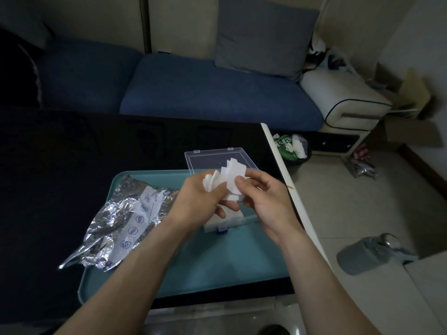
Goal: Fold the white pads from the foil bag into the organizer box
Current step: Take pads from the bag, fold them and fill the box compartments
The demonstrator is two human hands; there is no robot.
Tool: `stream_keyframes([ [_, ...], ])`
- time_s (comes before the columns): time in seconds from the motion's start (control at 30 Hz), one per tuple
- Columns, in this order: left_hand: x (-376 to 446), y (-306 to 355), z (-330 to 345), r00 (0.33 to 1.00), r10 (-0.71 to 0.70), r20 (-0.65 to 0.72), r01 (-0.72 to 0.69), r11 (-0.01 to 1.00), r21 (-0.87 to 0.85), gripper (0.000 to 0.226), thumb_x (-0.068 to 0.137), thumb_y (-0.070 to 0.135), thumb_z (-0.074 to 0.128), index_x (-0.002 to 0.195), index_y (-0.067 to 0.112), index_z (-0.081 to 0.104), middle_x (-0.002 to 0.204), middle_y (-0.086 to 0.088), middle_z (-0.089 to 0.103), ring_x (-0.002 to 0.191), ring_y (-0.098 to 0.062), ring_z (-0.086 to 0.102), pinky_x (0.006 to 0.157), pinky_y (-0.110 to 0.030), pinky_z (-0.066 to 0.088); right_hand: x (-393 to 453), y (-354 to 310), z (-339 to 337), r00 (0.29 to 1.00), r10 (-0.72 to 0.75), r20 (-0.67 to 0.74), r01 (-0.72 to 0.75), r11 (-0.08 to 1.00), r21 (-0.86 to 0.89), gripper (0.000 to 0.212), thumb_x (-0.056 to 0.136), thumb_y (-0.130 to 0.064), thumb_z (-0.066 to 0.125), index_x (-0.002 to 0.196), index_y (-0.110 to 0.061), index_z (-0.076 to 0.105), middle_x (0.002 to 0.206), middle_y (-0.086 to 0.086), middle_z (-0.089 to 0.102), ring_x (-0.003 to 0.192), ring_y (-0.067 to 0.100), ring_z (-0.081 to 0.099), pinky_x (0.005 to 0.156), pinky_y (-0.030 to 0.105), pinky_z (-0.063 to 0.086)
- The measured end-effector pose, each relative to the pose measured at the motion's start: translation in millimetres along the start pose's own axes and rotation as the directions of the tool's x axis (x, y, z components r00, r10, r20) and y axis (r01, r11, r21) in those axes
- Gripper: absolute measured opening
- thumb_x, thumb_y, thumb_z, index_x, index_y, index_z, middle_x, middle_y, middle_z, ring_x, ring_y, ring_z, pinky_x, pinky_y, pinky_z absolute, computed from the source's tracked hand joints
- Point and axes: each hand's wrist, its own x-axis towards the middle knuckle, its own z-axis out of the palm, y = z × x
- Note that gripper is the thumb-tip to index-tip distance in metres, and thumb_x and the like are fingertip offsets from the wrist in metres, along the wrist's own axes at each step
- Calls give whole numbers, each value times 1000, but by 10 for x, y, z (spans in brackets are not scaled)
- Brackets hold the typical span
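Both hands are raised over the teal tray point(193, 267), holding a bunch of white pads point(231, 174) between them. My left hand point(198, 199) grips several fanned pads from the left. My right hand point(263, 197) pinches the square pads from the right with thumb on top. Under the hands sits the clear organizer box point(217, 226) with a blue latch, its lid point(208, 159) lying open behind; white pads show inside it. The crumpled foil bag point(121, 221) lies on the tray's left edge, apart from both hands.
The tray rests on a black table point(72, 165) with a white right edge. A blue sofa point(205, 93) lies beyond the table. On the floor to the right are a bin point(294, 148) with rubbish and a grey canister point(370, 255).
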Motion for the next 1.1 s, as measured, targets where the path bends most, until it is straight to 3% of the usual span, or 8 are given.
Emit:
stream_keyframes([
  [0.2, 30, 8, -37, 1000, -24, -21, 24, 999, 27, 12, 96, 3, 55, 99, 1, 67, 82, -14, 74, 58, -23, 68, 46, -27, 45, -5, -57, -97, 996, -84, 30, 87, 988, -125, 22, 84, -17, 80, 104, -17, 71, 97, -2, 75, 81, 4, 69, 63, 18, 49],
  [0.33, 28, 37, -58, 998, -66, -21, 68, 992, 103, 12, 94, 3, 55, 87, 5, 64, 63, -13, 69, 52, -22, 59, 46, -28, 38, -3, -94, -164, 995, -86, 50, 91, 988, -124, 15, 82, -9, 80, 92, -14, 69, 81, -5, 72, 73, 5, 66, 63, 23, 49],
  [0.47, 9, 62, -69, 994, -109, -24, 111, 985, 133, 8, 93, 4, 56, 87, 3, 60, 60, -16, 66, 44, -17, 55, 42, -24, 34, 23, -104, -226, 998, -54, 18, 55, 997, -62, 15, 82, -4, 78, 93, -10, 68, 80, 4, 72, 75, 16, 64, 66, 31, 51],
  [0.7, -10, 69, -64, 991, -137, 9, 132, 971, 198, 8, 93, 4, 57, 87, 6, 60, 66, -12, 70, 52, -19, 64, 45, -27, 36, 12, -130, -266, 998, -65, 22, 66, 995, -78, 15, 83, -3, 78, 89, -10, 66, 68, 6, 70, 61, 15, 60, 61, 27, 54],
  [0.83, 13, 45, -59, 990, -130, -56, 137, 979, 151, 5, 95, 6, 56, 94, 5, 61, 71, -17, 73, 62, -24, 71, 47, -29, 41, 13, -131, -252, 998, -55, -4, 55, 997, -56, 23, 86, -3, 74, 104, -14, 64, 73, 10, 72, 61, 17, 60, 63, 30, 54],
  [0.93, 23, 21, -36, 994, -105, -25, 107, 987, 122, 6, 96, 5, 56, 95, 5, 62, 74, -11, 75, 67, -26, 74, 45, -28, 42, -17, -106, -190, 998, -55, 37, 59, 991, -117, 28, 88, -5, 71, 112, -17, 66, 76, 4, 75, 66, 12, 66, 65, 27, 54],
  [1.1, 5, 27, 1, 994, -97, 45, 94, 994, 62, 6, 97, 6, 57, 99, 4, 62, 79, -10, 76, 70, -28, 74, 45, -25, 45, -23, -35, -112, 995, -83, -57, 74, 987, -144, 4, 88, -11, 74, 87, -15, 73, 81, -2, 75, 76, 9, 69, 65, 26, 57],
])
